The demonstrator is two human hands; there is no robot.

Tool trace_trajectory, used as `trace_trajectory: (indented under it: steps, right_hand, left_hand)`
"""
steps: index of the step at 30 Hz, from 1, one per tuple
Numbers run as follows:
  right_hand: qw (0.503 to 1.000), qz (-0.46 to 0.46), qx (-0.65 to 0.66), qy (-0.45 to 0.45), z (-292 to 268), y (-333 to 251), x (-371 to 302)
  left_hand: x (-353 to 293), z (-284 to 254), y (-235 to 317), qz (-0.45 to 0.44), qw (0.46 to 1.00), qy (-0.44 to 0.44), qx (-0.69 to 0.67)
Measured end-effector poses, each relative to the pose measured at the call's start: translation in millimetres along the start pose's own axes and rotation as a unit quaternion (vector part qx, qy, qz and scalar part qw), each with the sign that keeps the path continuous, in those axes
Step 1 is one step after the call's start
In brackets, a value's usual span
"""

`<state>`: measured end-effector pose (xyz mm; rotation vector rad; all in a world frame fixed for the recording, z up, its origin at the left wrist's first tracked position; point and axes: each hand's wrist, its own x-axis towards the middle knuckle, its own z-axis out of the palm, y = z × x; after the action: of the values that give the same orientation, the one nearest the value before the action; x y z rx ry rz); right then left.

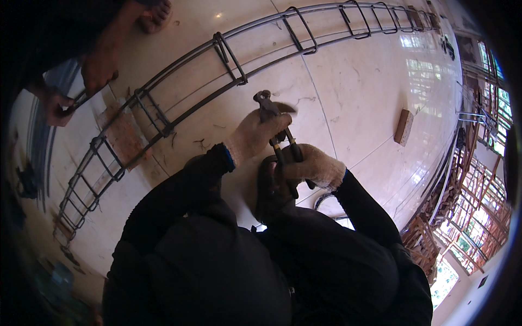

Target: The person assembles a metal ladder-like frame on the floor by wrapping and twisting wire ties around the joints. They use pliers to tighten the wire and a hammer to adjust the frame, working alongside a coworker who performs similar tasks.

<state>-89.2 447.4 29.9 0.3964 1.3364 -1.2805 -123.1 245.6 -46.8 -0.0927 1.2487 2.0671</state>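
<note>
A pair of end-cutting pincers (264, 103) with dark jaws and black-and-yellow handles stands in front of my knees, jaws pointing away from me. My left hand (254, 133), in a cream knit glove, is closed around the pincers just below the jaws. Lower down, my gloved right hand (318, 167) grips the handles. A dark blurred shape shows beside the left fingers; I cannot make out what it is. Beyond my hands lies a long rebar cage (209, 99), its bars joined by several rectangular stirrups.
At the upper left, another person's hands (99, 73) are near the cage, with a bare foot (155, 17) beyond. A brick (403, 127) lies on the glossy tiled floor (359, 98) to the right. Scrap wood (421, 242) is piled along the right side.
</note>
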Motion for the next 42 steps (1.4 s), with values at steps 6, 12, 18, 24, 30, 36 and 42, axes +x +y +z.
trace_trajectory:
  steps: [6, 12, 18, 24, 30, 36, 42]
  right_hand:
    - [0.816, -0.298, -0.392, 0.302, 23, -5, 3]
    - [0.885, -0.223, -0.255, 0.319, 46, -4, 1]
    - [0.868, -0.189, -0.218, 0.404, -4, -2, 4]
    - [0.869, -0.073, -0.455, 0.181, 14, 18, 18]
    - [0.947, -0.21, -0.223, -0.093, 48, 14, -7]
    - [0.963, -0.263, -0.044, -0.024, -4, -1, -42]
    - [0.922, -0.271, 0.058, 0.269, -50, 5, -47]
  left_hand:
    - [-3, 2, -5, 0.058, 0.986, 0.155, -0.013]
    - [2, 0, -20, 0.123, 0.953, 0.254, 0.106]
    - [-6, -20, -9, 0.066, 0.991, 0.113, -0.021]
    - [-11, -17, 6, 0.09, 0.984, 0.053, -0.142]
    - [3, -22, -2, 0.112, 0.987, 0.059, -0.1]
    - [10, -63, -24, 0.119, 0.972, -0.078, -0.188]
    - [-2, -47, -32, -0.069, 0.992, 0.052, 0.094]
